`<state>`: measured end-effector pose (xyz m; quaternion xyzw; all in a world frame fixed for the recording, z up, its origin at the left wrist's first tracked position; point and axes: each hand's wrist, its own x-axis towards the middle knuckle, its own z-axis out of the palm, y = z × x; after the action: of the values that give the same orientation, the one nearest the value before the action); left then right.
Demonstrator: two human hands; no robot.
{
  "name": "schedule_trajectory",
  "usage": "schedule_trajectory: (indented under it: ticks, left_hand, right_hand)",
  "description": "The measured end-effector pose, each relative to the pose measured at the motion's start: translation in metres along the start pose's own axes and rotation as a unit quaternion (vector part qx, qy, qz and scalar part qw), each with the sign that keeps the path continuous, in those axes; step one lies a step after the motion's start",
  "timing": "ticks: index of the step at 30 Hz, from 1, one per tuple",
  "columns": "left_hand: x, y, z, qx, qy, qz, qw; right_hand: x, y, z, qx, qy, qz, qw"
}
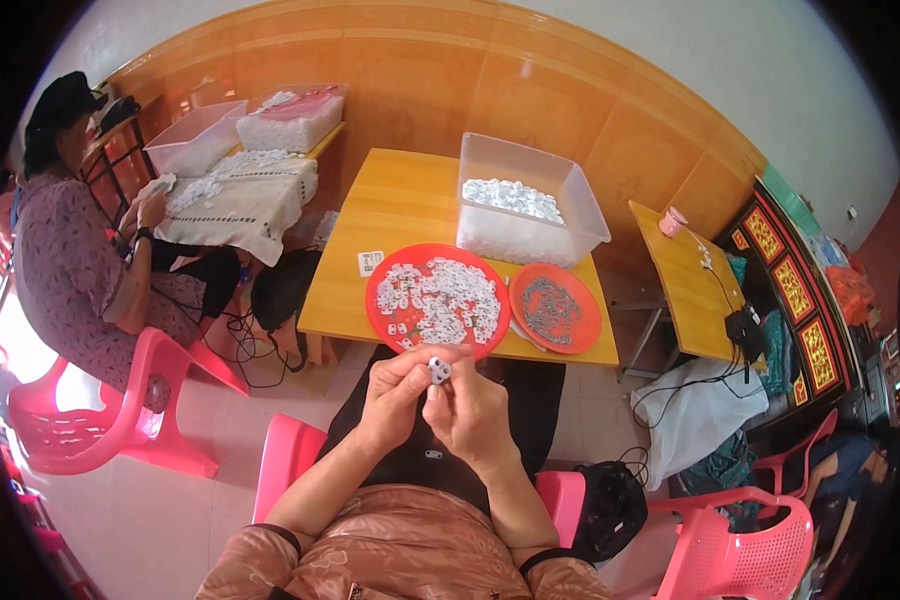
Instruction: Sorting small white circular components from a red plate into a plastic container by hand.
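Observation:
In front of my lap, my left hand (396, 388) and my right hand (472, 412) meet, fingers and thumbs pinched around a small white plastic piece with dark round holes (439, 371). A similar white piece (433, 454) lies on my dark trousers below. Just beyond my hands, a round red tray (374, 322) holds many loose white pieces with dark holes. To its right is a smaller orange-red plate (587, 300) with a heap of small grey metal parts (553, 310), too small to name.
A clear plastic bin (530, 236) of white parts stands on the yellow table (375, 190). At left, a person (85, 250) handles white pieces at a cloth-covered table (270, 205). Another yellow table (705, 285), cables and pink chairs (745, 550) are at right.

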<state>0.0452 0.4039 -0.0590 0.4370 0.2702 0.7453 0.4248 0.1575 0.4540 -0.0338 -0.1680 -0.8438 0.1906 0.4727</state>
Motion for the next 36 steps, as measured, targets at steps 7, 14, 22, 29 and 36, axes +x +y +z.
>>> schedule_trajectory:
  ticks: [7,14,22,29,36]
  left_hand:
    - [-0.005,0.0,0.01,-0.029,0.031,-0.016,0.999]
    - [-0.008,-0.003,0.015,-0.037,0.055,-0.009,0.998]
    - [-0.006,-0.018,0.009,-0.087,0.094,-0.022,0.991]
    - [0.0,-0.012,0.008,-0.05,0.098,0.014,0.994]
    - [0.001,-0.008,0.004,-0.016,0.061,-0.03,0.998]
  right_hand:
    - [-0.002,-0.003,0.0,-0.04,0.009,-0.011,0.999]
    - [-0.005,-0.004,0.004,-0.043,0.017,-0.001,0.999]
    - [-0.007,0.006,0.013,-0.031,-0.001,0.031,0.999]
    - [-0.003,0.0,0.012,0.15,-0.003,0.113,0.982]
    - [0.001,-0.001,0.0,0.28,-0.028,0.228,0.932]
